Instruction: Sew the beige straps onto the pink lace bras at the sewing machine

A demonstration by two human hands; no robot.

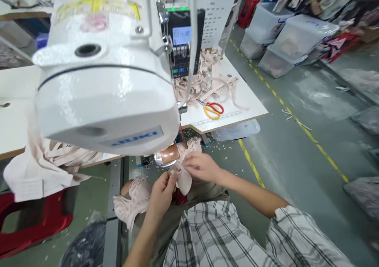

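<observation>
My left hand (162,188) pinches the edge of a pale pink lace fabric piece (185,180) just under the head of a white sewing machine (103,70). My right hand (201,166) lies on the same fabric from the right, fingers curled onto it. The fabric sits against the machine's narrow arm (167,156) below the head. More of the lace (133,202) hangs down to the left of my left wrist. The needle area is hidden behind the machine head.
Red and yellow scissors (213,110) lie on the white table (245,101) beside a heap of beige strips (204,77). A control panel (181,42) stands behind the machine. Clear plastic bins (284,38) line the floor at right. A red stool (32,223) sits at lower left.
</observation>
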